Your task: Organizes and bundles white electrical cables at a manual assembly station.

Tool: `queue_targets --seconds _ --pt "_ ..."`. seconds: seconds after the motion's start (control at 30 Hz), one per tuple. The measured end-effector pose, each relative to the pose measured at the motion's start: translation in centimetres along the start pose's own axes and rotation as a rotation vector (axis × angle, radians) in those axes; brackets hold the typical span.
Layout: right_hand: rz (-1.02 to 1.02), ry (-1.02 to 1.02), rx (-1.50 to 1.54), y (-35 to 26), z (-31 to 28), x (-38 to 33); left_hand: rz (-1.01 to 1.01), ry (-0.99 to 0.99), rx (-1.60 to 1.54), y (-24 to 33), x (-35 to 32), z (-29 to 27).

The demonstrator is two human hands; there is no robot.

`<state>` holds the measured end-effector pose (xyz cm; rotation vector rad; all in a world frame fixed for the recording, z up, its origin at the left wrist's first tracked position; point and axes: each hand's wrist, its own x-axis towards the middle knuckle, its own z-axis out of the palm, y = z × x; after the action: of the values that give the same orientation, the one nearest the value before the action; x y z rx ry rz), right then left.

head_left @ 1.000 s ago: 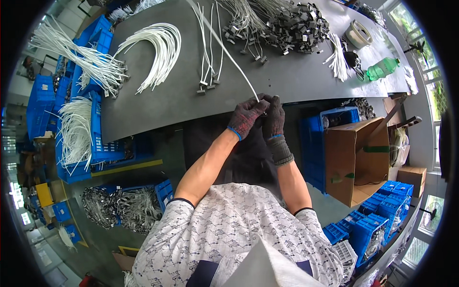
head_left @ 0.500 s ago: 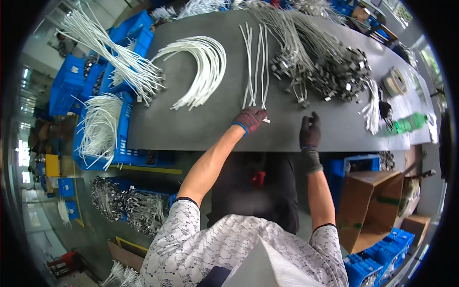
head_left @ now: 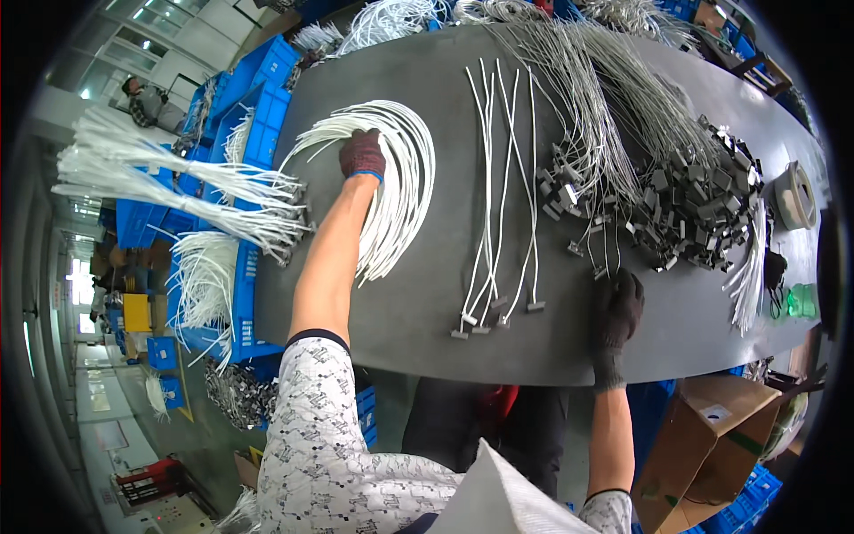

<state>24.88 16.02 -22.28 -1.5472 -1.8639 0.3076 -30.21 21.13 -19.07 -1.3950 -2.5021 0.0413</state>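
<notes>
My left hand [head_left: 363, 156], in a dark red knitted glove, reaches onto the inner edge of a curved bundle of white tubes [head_left: 411, 169]. Its fingers are curled over the tubes; the fingertips are partly hidden. My right hand [head_left: 620, 307], in a dark glove, is near the front of the table with fingers drawn together. Its fingertips meet thin cable ends beside small grey connectors [head_left: 599, 272]; what they pinch is hidden. Between my hands lie several white-sleeved cables [head_left: 489, 205], their grey connectors towards me.
A large heap of grey connectors [head_left: 694, 209] with thin cables covers the table's right side. A tape roll [head_left: 794, 196] and a green bottle [head_left: 801, 301] are farther right. Blue crates [head_left: 245, 303] with white bundles [head_left: 178, 191] line the left edge. A cardboard box [head_left: 712, 436] stands below right.
My left hand has left the white-sleeved cables and moved left onto the curved tube bundle. My right hand has come to the loose cable ends by the connector heap. The view has shifted.
</notes>
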Motion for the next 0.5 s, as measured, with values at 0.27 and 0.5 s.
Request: queue_targets --seconds 0.27,0.5 --pt "0.026 -0.025 0.011 -0.6 0.6 1.3 0.073 -0.112 0.386 -0.2 6.2 2.9" --pt "0.013 -0.039 0.01 -1.2 0.1 1.1 0.117 -0.225 -0.245 0.8 0.3 -1.6"
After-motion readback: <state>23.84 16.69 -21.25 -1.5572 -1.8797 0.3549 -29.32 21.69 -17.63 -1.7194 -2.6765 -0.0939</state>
